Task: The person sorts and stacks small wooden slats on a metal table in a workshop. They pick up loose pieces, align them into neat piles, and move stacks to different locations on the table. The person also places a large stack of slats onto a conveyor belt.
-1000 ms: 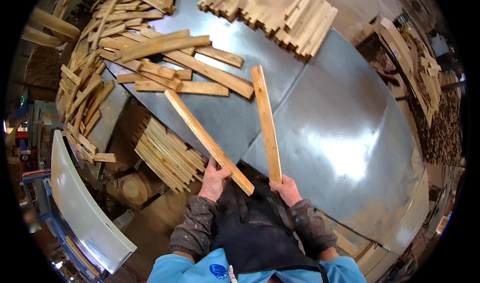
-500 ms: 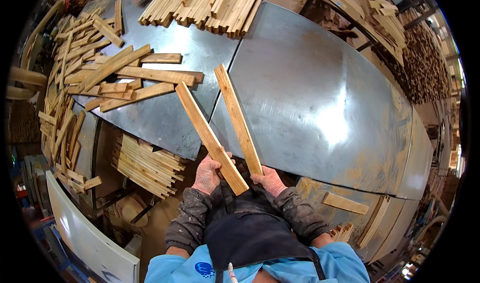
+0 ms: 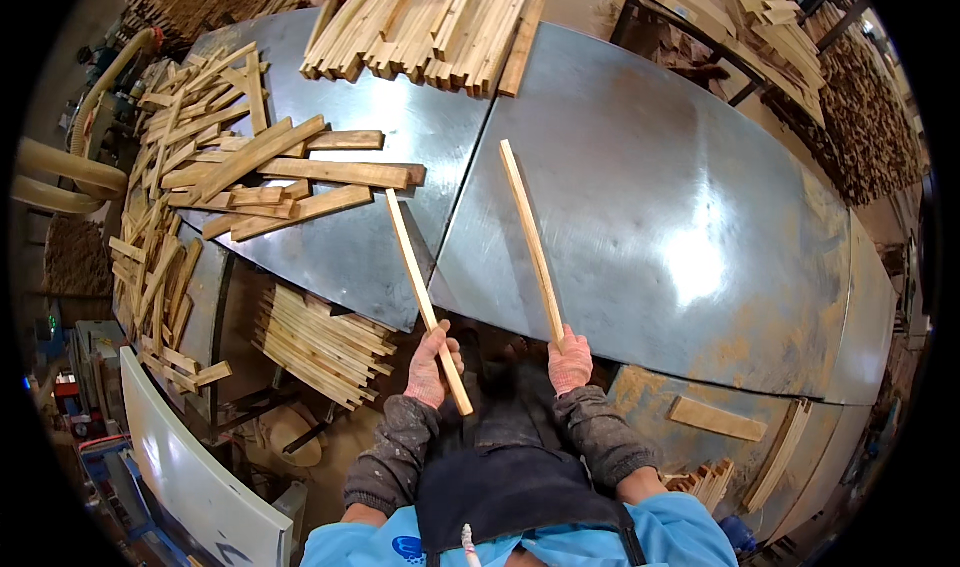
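My left hand (image 3: 431,367), in a light work glove, is closed round the lower part of a narrow wooden strip (image 3: 412,257). That strip slants up and left, its far end close to the loose boards. Gloved as well, my right hand (image 3: 571,361) grips the near end of a second wooden strip (image 3: 530,232). This one reaches forward over the metal tabletop (image 3: 620,177). Both strips show their thin edges upward, and they stand apart from each other. My fingertips are partly hidden behind the wood.
A jumbled heap of boards (image 3: 290,172) covers the table's left side. Aligned strips (image 3: 420,32) lie at the far edge. Another stack of strips (image 3: 320,347) sits below the table at left. One short board (image 3: 717,418) rests on the lower surface at right.
Both strips have turned from broad face up to thin edge up. My right hand has moved right with its strip, widening the gap. At the far stack's right end, one board now lies alongside.
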The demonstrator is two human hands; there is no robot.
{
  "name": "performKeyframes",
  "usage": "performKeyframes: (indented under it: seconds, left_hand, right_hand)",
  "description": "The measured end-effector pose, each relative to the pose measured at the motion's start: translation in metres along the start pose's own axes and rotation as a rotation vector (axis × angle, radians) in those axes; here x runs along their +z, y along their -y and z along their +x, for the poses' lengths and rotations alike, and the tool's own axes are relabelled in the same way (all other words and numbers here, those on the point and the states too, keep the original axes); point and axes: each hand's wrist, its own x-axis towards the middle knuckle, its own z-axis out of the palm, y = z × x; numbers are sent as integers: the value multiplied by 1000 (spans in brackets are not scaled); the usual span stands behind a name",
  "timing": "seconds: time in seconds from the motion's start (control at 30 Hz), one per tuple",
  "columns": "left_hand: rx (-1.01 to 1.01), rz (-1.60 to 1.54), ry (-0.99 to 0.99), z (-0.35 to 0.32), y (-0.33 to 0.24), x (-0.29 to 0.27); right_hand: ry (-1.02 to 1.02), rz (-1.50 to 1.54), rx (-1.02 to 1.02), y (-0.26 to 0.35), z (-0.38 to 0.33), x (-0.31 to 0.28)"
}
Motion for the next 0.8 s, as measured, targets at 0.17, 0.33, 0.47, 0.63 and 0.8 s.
performKeyframes:
  seconds: [0.17, 0.33, 0.47, 0.63, 0.8]
  left_hand:
    - [123, -49, 7, -3, -12, -11]
    - [178, -157, -101, 24, -41, -21]
    - [202, -139, -165, 44, -65, -30]
    - [156, -103, -215, 36, -103, -49]
    - [94, -150, -192, 33, -133, -61]
  right_hand:
    - [181, -110, 72, 17, 16, -13]
    - [-17, -17, -289, 108, 47, -27]
    - [202, 25, -549, 238, 113, 21]
    - [112, -150, -768, 383, 219, 109]
    - [271, -325, -698, 405, 278, 148]
